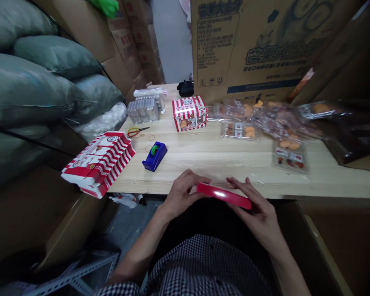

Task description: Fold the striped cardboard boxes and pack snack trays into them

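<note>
Between my two hands is a glossy red carton (pixel 224 195), seen nearly edge-on at the table's front edge, so its printed faces are hidden. My left hand (pixel 183 192) pinches its left end between thumb and fingers. Around its right end my right hand (pixel 260 209) is closed, with the thumb below and the fingers above and behind. Beyond them stands a folded-up red-and-white striped box (pixel 189 114). A stack of flat striped cartons (pixel 100 158) lies at the left edge of the table.
A blue tape dispenser (pixel 155 156) and yellow-handled scissors (pixel 137 131) lie left of centre. Clear plastic packs (pixel 143 110) stand behind them. Several bagged toy-food packs (pixel 290 154) spread along the right. A big cardboard box (pixel 222 53) rises at the back; stuffed sacks (pixel 27 90) pile up left.
</note>
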Motion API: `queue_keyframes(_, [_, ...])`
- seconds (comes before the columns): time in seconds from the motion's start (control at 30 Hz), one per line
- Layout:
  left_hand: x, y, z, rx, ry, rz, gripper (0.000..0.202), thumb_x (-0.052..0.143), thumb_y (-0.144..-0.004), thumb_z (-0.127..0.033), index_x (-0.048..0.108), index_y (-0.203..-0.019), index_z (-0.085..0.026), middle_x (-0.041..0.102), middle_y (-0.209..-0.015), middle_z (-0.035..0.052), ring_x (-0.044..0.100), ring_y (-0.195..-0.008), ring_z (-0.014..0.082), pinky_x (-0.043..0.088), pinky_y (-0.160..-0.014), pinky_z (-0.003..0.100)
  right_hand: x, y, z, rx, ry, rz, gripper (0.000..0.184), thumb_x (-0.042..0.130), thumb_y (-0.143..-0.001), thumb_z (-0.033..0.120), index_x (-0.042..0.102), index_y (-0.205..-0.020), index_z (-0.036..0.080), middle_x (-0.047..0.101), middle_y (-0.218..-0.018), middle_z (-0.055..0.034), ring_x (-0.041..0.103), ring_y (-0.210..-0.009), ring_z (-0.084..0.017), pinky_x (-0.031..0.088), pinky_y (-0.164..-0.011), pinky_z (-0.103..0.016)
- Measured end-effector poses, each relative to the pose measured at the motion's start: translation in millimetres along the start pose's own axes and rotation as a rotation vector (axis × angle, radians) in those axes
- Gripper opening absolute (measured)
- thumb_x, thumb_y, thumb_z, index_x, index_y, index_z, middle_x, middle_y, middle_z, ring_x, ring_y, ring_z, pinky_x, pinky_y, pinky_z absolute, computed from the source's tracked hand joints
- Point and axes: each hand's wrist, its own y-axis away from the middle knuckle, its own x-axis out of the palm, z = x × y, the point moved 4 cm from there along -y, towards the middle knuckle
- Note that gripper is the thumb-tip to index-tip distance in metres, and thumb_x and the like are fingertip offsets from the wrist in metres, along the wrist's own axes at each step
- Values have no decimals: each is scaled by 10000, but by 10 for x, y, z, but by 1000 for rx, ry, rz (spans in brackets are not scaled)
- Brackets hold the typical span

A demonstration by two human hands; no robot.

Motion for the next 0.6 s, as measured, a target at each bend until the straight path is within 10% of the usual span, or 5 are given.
queue_keyframes(0.13, [58,364,-245,293,-261,-95,419,521,-966,-108,589,-1360,-234,711,-1259,105,676,-1035,189,510,-837,341,-104,440,-319,382,-400,-270,635,738,-860,420,501,-1438,303,648,-1333,-88,587,-1279,-259,387,-1150,-525])
queue_keyframes(0.27, [395,648,-213,397,-381,-115,472,581,-958,-144,539,-1415,-253,712,-1265,48,667,-1032,149,538,-850,275,167,671,-300,509,-780,-195,556,563,-892,666,622,-1272,265,681,-1287,-126,688,-1117,-300,570,-941,-524])
queue_keyframes(0.4, [816,709,-112,405,-284,-46,509,597,-930,-99,539,-1419,-229,689,-1304,75,660,-1084,173,564,-875,288,192,684,-269,564,-730,-425,417,705,-876,447,618,-1245,274,715,-1230,-82,718,-1035,-247,619,-853,-408])
queue_keyframes(0.5, [946,695,-42,363,-242,-4,599,611,-894,-49,512,-1445,-260,581,-1439,114,638,-1186,230,569,-929,359,-234,689,-339,580,-670,-580,343,768,-811,408,674,-1095,239,762,-1049,-51,742,-895,-223,635,-778,-363])
queue_keyframes(0.6, [794,633,127,189,-295,-128,720,662,-854,-48,439,-1495,-290,545,-1471,123,640,-1204,267,552,-966,410,-1086,894,-375,516,-532,-829,387,825,-746,383,684,-1079,243,755,-984,-37,732,-779,-189,633,-727,-336])
